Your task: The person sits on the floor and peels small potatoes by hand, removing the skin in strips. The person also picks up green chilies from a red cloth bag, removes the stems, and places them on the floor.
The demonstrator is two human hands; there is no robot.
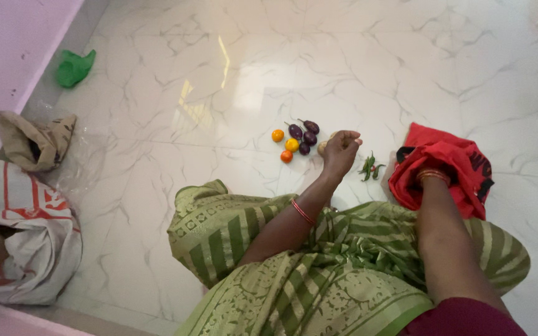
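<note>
Marble floor [356, 68]; right hand hidden inside red bag [449, 163]; left hand [340, 149] fisted.

I see a green and gold patterned sari [294, 280], a maroon sleeve [468, 317], and red-orange bangles [302, 212] on both wrists.

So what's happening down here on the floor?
A person in a green patterned garment sits on the marble floor. The left hand is closed around something pale, hovering beside a small pile of tomatoes and purple eggplants. The right hand is buried inside a red cloth bag. Green chillies lie between the hands.
</note>
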